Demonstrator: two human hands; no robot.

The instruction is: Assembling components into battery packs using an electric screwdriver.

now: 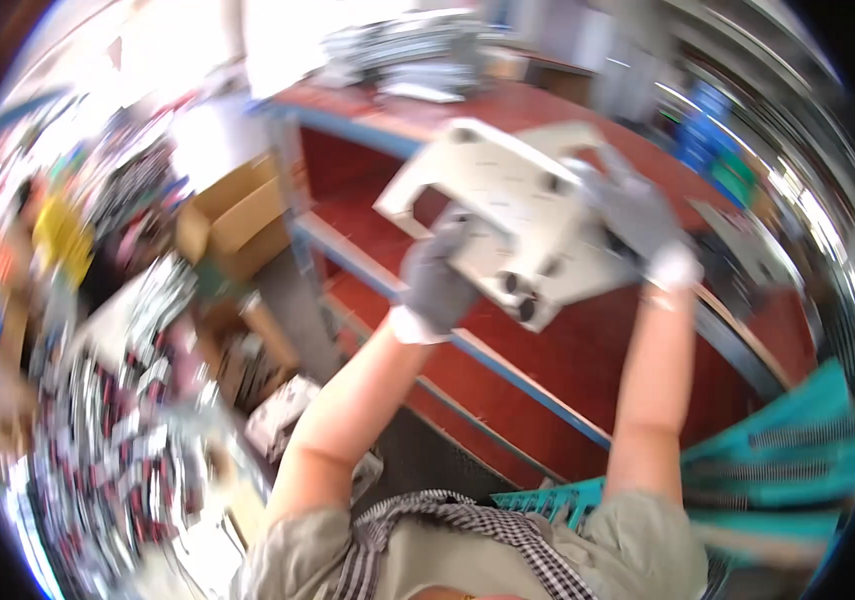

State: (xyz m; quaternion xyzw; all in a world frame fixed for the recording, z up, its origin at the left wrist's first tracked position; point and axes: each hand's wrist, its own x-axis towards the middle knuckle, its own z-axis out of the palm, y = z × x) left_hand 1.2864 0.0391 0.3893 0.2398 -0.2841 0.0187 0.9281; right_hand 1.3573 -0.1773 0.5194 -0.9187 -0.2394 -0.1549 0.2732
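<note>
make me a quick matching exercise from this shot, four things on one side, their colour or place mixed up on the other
Things:
1. metal plate
2. crate
3. cardboard box
4. shelf board

Colour or place:
A. teal, at the lower right
B. dark red, with a blue front edge
C. pale, held up by the left hand and the right hand, both gloved
D. brown, open, on the floor to the left of the rack

Pairs: 1-C, 2-A, 3-D, 4-B
</note>
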